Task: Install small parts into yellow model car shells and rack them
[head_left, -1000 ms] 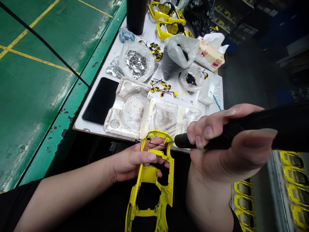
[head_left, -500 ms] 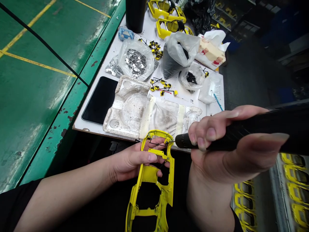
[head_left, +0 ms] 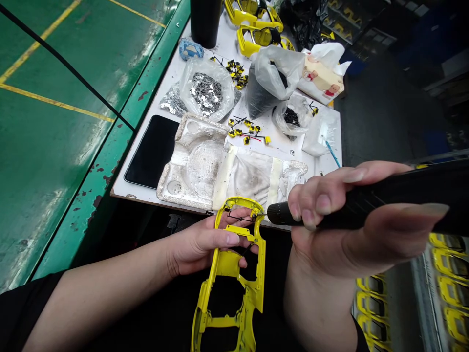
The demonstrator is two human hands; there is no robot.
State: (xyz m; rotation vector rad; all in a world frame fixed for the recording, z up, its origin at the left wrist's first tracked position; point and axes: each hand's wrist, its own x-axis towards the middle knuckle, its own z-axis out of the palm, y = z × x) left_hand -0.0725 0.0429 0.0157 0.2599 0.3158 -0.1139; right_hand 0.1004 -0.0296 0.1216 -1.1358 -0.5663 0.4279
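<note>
My left hand [head_left: 216, 239] is closed around the upper part of a yellow plastic frame [head_left: 227, 264], thumb on its crossbar and fingers behind it. Long and tilted, the frame has several openings and hangs in front of the table edge. In my right hand [head_left: 337, 220] is a black electric screwdriver [head_left: 366, 205], held level, its bit pointing left. The tip meets a small yellow-and-black part [head_left: 254, 213] at the frame's upper right corner. Thin black rods run from that part across the top opening. Whether a screw sits under the bit is too small to tell.
A foam block [head_left: 194, 166] with a taped cloth pad [head_left: 245, 171] lies at the table's front. Behind are a bag of metal clips [head_left: 207, 93], a bag of black pieces [head_left: 291, 117], a black tablet [head_left: 152, 151] and a tissue pack [head_left: 324, 73]. More yellow frames [head_left: 450, 288] fill racks at right.
Almost nothing differs. My right hand and the screwdriver appear slightly farther right, while the bit stays at the frame's corner. The view has shifted a little.
</note>
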